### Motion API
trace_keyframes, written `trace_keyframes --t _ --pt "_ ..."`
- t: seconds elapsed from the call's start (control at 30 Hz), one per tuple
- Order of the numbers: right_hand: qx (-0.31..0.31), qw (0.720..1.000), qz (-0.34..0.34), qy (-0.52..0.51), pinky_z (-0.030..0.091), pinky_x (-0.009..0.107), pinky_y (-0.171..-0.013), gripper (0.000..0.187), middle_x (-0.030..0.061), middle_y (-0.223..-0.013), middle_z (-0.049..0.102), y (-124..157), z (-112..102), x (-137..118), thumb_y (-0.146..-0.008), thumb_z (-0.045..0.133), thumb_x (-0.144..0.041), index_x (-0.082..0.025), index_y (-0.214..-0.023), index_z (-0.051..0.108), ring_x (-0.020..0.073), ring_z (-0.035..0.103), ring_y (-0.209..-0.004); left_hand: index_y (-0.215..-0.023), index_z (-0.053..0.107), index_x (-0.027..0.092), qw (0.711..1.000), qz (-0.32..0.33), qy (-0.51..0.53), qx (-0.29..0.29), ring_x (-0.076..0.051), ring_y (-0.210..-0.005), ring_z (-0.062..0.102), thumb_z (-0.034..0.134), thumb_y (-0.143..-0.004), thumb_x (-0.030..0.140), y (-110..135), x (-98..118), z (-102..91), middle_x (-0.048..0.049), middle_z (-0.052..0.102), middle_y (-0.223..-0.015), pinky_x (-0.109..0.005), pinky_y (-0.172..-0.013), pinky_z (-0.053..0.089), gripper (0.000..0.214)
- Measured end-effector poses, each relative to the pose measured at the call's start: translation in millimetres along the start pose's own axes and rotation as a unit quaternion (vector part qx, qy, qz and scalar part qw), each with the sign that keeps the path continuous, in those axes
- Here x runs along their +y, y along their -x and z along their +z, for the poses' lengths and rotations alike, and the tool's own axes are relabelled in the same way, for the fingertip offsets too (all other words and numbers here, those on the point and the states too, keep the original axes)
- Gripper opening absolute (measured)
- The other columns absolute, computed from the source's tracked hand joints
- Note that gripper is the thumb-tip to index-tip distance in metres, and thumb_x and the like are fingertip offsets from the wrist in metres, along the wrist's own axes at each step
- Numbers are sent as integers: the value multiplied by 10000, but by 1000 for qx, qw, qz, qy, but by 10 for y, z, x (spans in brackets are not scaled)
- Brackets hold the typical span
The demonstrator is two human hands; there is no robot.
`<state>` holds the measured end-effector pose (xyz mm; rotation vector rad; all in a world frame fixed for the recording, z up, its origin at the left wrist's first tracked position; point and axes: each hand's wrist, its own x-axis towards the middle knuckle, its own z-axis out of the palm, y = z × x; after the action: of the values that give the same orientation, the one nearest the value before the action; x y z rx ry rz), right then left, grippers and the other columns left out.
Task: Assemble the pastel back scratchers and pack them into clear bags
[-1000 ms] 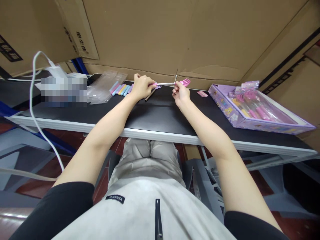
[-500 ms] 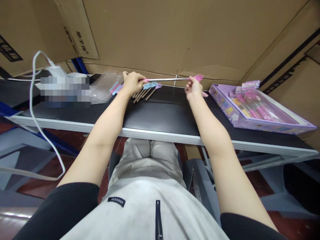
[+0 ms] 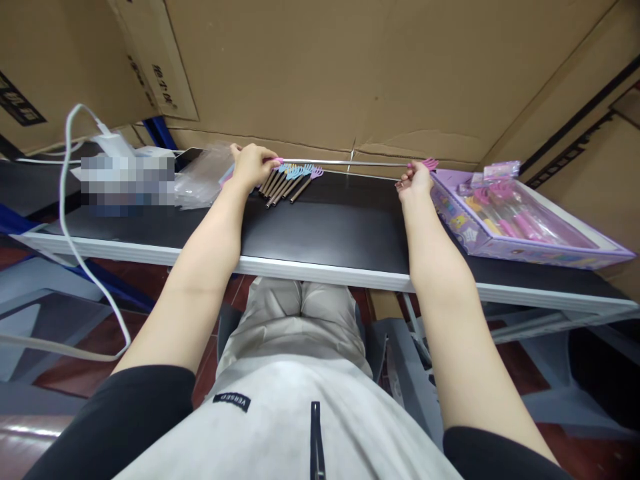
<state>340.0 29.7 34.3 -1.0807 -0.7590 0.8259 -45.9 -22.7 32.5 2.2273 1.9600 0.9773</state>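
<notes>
My left hand [image 3: 250,165] and my right hand [image 3: 415,184] hold the two ends of a pink telescopic back scratcher [image 3: 345,162], stretched out long above the back of the black table [image 3: 320,230]. The left hand grips its handle end, the right pinches just below the pink claw head [image 3: 429,163]. Both hands are closed on it. Under the rod, close to my left hand, lie several collapsed scratchers [image 3: 289,180] with brown handles and blue, pink and purple claws.
A purple display box [image 3: 505,220] of pink scratchers sits on the table's right. Clear plastic bags [image 3: 203,177] and a white charger with cable [image 3: 107,143] lie at the left. Cardboard boxes [image 3: 350,67] wall the back edge.
My hands have moved apart, left to the left and right to the right, and the scratcher's metal rod has drawn out from short to full length.
</notes>
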Motion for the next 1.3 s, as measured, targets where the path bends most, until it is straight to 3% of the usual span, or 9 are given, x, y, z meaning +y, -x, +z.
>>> trace_keyframes --t 0.17,0.33,0.43,0.57,0.67,0.83,1.07,1.17,1.3 --pt "40 998 41 7 302 181 -475 528 -121 -548 302 154 176 10 -898 837 -314 -239 -678 364 51 329 -463 -1159 806 279 999 42 11 1 -375 -1299 624 605 -1040 311 -22 89 56 -115 836 -1152 -677 -1261 242 237" --pt "-73 994 78 -26 299 160 -458 427 -109 -567 386 800 695 178 -967 787 -208 -238 -717 442 52 388 -479 -1067 815 223 994 107 6 -18 -391 -1307 611 588 -1053 287 77 445 219 -136 793 -1078 -663 -1270 225 237" --pt "-94 990 92 -47 289 146 -453 452 -108 -559 380 1122 868 208 -1045 708 -170 -230 -701 421 38 386 -467 -1019 811 215 992 122 10 -22 -400 -1281 621 576 -1059 276 139 569 292 -131 779 -1021 -669 -1252 245 245" --pt "-80 989 111 -59 300 122 -457 432 -121 -538 373 1204 846 148 -1091 671 -152 -218 -720 459 27 369 -456 -964 818 237 993 113 22 -25 -403 -1229 651 594 -1043 283 163 601 349 -110 781 -954 -682 -1240 268 242" --pt "-84 990 112 -30 321 121 -460 446 -129 -534 386 1110 796 126 -1052 758 -215 -226 -736 445 30 378 -451 -939 832 259 994 106 24 -32 -396 -1181 682 624 -1025 307 161 624 400 -91 784 -902 -688 -1246 278 230" --pt "-102 990 84 45 357 119 -502 400 -104 -607 550 1036 808 176 -985 841 -242 -218 -774 503 33 519 -504 -991 838 218 995 85 34 -38 -389 -1181 710 637 -1041 359 184 747 476 -107 799 -918 -631 -1247 342 250" --pt "-213 970 76 84 380 110 -468 340 -56 -667 655 1305 902 269 -920 769 23 -201 -760 569 65 629 -532 -933 810 198 996 44 61 -45 -382 -1124 743 648 -1020 363 163 767 605 -137 810 -892 -501 -1096 519 248" --pt "-240 958 87 132 393 122 -412 340 -17 -617 651 1396 897 247 -989 680 10 -195 -737 580 96 640 -481 -926 814 209 996 33 66 -52 -369 -1101 750 669 -993 347 149 745 682 -122 811 -873 -472 -1046 547 211" --pt "-236 948 93 190 464 173 -399 349 -1 -536 605 1392 863 247 -1004 709 -59 -210 -723 568 131 607 -455 -862 809 191 994 46 52 -89 -367 -1052 775 685 -980 354 196 823 741 -143 836 -915 -455 -997 572 236"
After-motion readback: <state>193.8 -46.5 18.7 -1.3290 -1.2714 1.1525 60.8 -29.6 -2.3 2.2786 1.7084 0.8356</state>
